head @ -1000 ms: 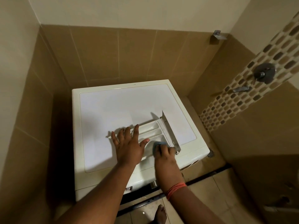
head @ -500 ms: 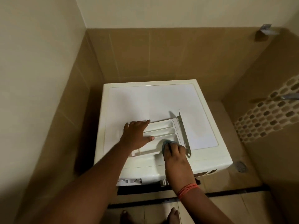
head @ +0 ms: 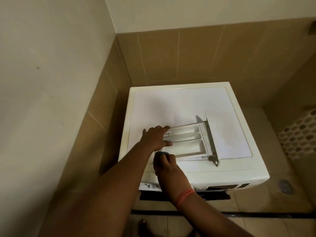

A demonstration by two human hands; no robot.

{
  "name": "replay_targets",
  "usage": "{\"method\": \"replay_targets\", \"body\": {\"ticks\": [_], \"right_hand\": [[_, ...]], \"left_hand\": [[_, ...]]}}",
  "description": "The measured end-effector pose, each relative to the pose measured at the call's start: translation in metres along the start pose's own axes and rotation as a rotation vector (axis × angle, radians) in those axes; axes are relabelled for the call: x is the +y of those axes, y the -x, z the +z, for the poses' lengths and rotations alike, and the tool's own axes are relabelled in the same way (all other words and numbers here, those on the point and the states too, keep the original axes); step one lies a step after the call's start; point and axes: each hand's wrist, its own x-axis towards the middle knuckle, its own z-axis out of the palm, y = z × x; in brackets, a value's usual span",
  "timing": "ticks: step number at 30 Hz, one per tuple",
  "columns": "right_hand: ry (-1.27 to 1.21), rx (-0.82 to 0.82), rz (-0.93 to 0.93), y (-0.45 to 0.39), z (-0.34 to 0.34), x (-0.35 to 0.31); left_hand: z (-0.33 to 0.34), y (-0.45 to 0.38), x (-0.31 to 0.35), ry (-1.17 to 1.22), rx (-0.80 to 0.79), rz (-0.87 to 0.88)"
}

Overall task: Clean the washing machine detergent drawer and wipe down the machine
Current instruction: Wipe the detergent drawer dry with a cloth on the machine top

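Observation:
A white washing machine (head: 174, 103) stands in a tiled corner. Its white detergent drawer (head: 189, 139), with three long compartments and a front panel at the right end, lies flat on the machine's top. My left hand (head: 154, 138) grips the drawer's left end, fingers over its far and near edges. My right hand (head: 165, 162) holds a small blue-grey cloth (head: 161, 153) and presses it against the drawer's near left corner. An orange band circles my right wrist.
Beige tiled walls close in on the left and behind the machine. A mosaic strip (head: 301, 134) runs along the right wall. A floor drain (head: 285, 186) sits right of the machine. A bare foot (head: 143, 227) stands below on the tiled floor.
My right hand with the cloth has slid left along the drawer from its right end to its near left corner. My left hand has curled from flat onto the drawer's left end.

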Motion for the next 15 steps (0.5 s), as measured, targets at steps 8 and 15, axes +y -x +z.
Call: {"method": "replay_targets", "body": {"ticks": [8,15], "right_hand": [[0.174,0.083,0.384,0.034,-0.038,0.073],[0.019,0.073,0.263,-0.001,0.022,-0.053]], "left_hand": [[-0.008,-0.003,-0.008,-0.016,0.051,0.142],[-0.002,-0.014,-0.014,0.020,0.023,0.175]]}}
